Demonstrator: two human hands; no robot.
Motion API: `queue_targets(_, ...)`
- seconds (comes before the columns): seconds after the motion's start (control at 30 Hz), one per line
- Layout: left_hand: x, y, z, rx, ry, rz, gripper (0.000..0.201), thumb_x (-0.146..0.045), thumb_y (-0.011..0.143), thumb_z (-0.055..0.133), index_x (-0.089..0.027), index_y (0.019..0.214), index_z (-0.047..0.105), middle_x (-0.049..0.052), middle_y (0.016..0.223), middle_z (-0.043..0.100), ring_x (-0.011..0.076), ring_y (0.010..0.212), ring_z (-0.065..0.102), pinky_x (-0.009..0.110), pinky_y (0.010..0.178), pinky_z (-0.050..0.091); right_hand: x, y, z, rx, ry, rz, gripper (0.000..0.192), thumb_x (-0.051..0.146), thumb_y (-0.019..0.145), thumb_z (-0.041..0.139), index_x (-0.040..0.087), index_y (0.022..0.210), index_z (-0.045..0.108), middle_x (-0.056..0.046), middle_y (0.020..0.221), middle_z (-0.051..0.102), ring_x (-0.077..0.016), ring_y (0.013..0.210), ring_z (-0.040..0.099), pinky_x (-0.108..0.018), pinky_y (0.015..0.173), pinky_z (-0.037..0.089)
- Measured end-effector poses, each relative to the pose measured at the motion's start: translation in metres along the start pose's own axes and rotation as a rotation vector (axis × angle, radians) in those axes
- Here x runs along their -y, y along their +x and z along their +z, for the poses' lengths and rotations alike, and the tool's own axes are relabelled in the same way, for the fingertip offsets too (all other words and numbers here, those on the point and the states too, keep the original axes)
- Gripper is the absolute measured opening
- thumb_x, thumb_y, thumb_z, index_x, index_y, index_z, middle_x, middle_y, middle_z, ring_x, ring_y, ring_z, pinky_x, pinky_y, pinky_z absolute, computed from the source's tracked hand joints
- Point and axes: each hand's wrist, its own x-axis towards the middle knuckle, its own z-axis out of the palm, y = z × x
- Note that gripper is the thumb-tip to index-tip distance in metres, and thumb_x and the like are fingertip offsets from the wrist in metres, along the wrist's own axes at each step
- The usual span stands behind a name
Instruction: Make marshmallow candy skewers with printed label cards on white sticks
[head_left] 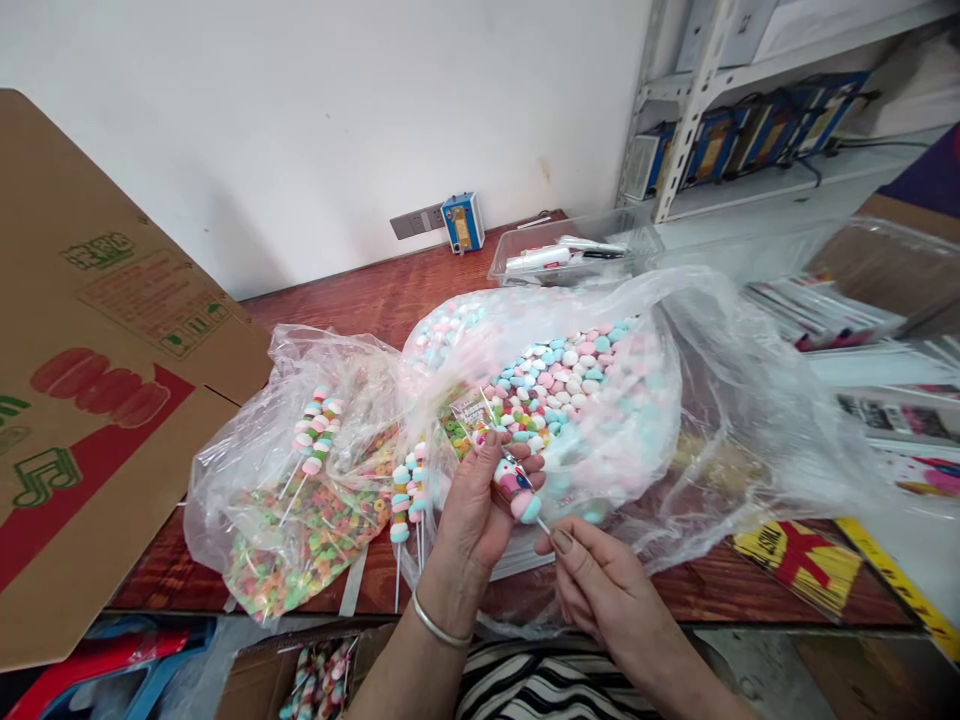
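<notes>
My left hand grips a candy skewer with pink, white and blue round sweets threaded on a thin stick. My right hand pinches the lower end of that stick just below the last sweet. Both hands are in front of a big clear plastic bag full of pink, white and blue round candies. Finished skewers stand against the bag to the left of my left hand. A metal bangle sits on my left wrist.
A second clear bag at left holds small colourful ring candies and more skewers. A brown cardboard box flap stands at far left. A clear plastic tray lies behind the bags, shelving at right.
</notes>
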Motion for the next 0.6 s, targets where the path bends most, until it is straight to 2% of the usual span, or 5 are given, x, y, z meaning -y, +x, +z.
queue_targets(0.17, -0.0046, -0.0038, -0.0035, 0.123, 0.058, -0.025, 0.03, -0.037, 0.079, 0.073, -0.014, 0.097, 0.063, 0.001, 0.072, 0.065, 0.0143, 0.064, 0.066, 0.028, 0.063, 0.055, 0.0037, -0.0015, 0.0014, -0.016, 0.127, 0.042, 0.032, 0.049, 0.093, 0.054, 0.019, 0.086, 0.054, 0.014, 0.042, 0.03, -0.0037, 0.033, 0.019, -0.019, 0.039, 0.03)
queue_targets(0.27, -0.0058, -0.0054, -0.0063, 0.175, 0.132, 0.021, 0.032, -0.04, 0.083, 0.068, -0.014, 0.103, 0.065, 0.003, 0.076, 0.066, 0.0144, 0.067, 0.065, 0.027, 0.063, 0.053, 0.002, -0.0007, -0.0012, -0.032, 0.124, 0.047, 0.033, 0.051, 0.092, 0.054, 0.02, 0.084, 0.053, 0.015, 0.042, 0.029, -0.0036, 0.032, 0.018, -0.019, 0.038, 0.03)
queue_targets(0.33, -0.0047, -0.0053, -0.008, 0.158, 0.173, 0.081, 0.031, -0.038, 0.084, 0.066, -0.013, 0.101, 0.067, 0.004, 0.081, 0.067, 0.0115, 0.067, 0.062, 0.023, 0.062, 0.051, 0.0021, 0.0002, -0.0034, -0.027, 0.061, 0.036, 0.035, 0.054, 0.09, 0.056, 0.02, 0.083, 0.053, 0.014, 0.044, 0.028, -0.0039, 0.034, 0.017, -0.018, 0.037, 0.025)
queue_targets(0.47, 0.0004, -0.0026, -0.0097, 0.04, 0.141, 0.175, 0.023, -0.033, 0.081, 0.071, -0.012, 0.09, 0.07, 0.002, 0.082, 0.067, 0.0072, 0.067, 0.06, 0.017, 0.062, 0.048, 0.0072, 0.0007, -0.0053, -0.077, -0.236, -0.081, 0.036, 0.054, 0.089, 0.058, 0.018, 0.081, 0.058, 0.007, 0.057, 0.039, -0.0061, 0.045, 0.03, -0.018, 0.04, 0.022)
queue_targets(0.6, 0.0031, -0.0002, -0.0095, 0.006, 0.072, 0.13, 0.026, -0.037, 0.078, 0.073, -0.013, 0.085, 0.07, 0.001, 0.075, 0.065, 0.0074, 0.061, 0.057, 0.017, 0.056, 0.046, 0.0099, -0.0004, -0.0033, -0.044, -0.167, -0.032, 0.039, 0.057, 0.09, 0.052, 0.019, 0.086, 0.057, 0.011, 0.048, 0.027, -0.0062, 0.039, 0.022, -0.019, 0.037, 0.017)
